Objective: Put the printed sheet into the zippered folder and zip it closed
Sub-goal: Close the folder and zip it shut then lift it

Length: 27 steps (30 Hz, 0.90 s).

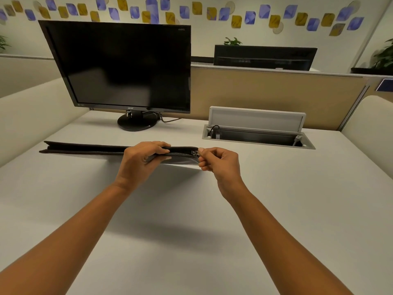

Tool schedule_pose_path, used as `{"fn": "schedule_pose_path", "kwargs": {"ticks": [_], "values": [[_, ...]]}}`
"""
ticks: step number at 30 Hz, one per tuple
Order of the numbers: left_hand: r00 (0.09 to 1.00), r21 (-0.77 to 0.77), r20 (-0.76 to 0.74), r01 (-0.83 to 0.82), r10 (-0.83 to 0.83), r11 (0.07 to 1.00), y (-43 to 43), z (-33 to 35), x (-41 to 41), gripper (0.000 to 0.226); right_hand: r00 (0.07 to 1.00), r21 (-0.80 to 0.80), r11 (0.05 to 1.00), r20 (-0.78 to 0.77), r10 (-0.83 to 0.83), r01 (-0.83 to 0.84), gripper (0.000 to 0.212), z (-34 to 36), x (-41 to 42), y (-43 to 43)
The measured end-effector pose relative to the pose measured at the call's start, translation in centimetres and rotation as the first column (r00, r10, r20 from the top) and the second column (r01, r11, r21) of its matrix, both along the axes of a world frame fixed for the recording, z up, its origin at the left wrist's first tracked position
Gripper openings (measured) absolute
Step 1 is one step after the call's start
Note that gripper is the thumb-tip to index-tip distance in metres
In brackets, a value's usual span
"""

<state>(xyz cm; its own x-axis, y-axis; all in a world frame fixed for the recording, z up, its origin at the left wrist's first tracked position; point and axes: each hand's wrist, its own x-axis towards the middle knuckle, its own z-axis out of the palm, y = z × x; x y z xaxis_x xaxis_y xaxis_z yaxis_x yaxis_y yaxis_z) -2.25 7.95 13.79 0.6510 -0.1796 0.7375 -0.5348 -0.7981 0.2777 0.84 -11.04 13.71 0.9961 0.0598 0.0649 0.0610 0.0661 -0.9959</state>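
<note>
A pale tabletop (pixel 276 209) is filling most of the frame, with a dark monitor (pixel 125 67) standing at the upper left and an open cable hatch (pixel 257 133) lying at the right of center. The dark zippered folder (pixel 85 149) is lying edge-on across the middle left. The left hand (pixel 142 158) is gripping its zip edge, and the right hand (pixel 221 162) is pinching the zipper pull (pixel 195 153) at the folder's right end.

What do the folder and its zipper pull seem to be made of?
The folder looks like dark fabric or faux leather, matte, without glare. The zipper pull, pinched by the right hand, is probably metal: it glints silver.
</note>
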Motion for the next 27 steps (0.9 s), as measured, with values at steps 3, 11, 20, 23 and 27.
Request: {"fn": "schedule_pose_path", "kwargs": {"ticks": [3, 11, 20, 23, 27], "values": [[1.0, -0.039, -0.015, -0.006, 0.006, 0.999, 0.5, 0.3, -0.2, 0.019, 1.0, -0.006, 1.0, -0.01, 0.003, -0.003, 0.013, -0.1, 0.2, 0.1], [0.996, -0.227, -0.068, 0.039, -0.056, 0.973, 2.0, 0.9, -0.5, 0.016, 1.0, -0.064, 0.998, -0.008, -0.023, 0.023, 0.009, -1.0, 0.9, 0.2], [0.975, -0.505, -0.115, 0.11, -0.192, 0.856, 2.8, 0.7, -0.5, 0.029, 0.994, 0.021, 0.995, -0.065, -0.091, 0.093, 0.013, 0.0, 1.8, -0.9], [0.989, -0.476, -0.068, 0.087, -0.135, 0.875, 2.7, 1.3, -0.4, 0.026, 0.997, 0.133, 0.99, -0.065, -0.047, 0.056, 0.01, 1.0, 1.3, -0.9], [0.995, -0.358, 0.058, 0.099, -0.084, 0.929, 1.4, 2.4, -0.4, 0.04, 0.999, 0.256, 0.967, -0.046, 0.006, 0.006, 0.009, 2.3, 0.7, -0.7]]}}
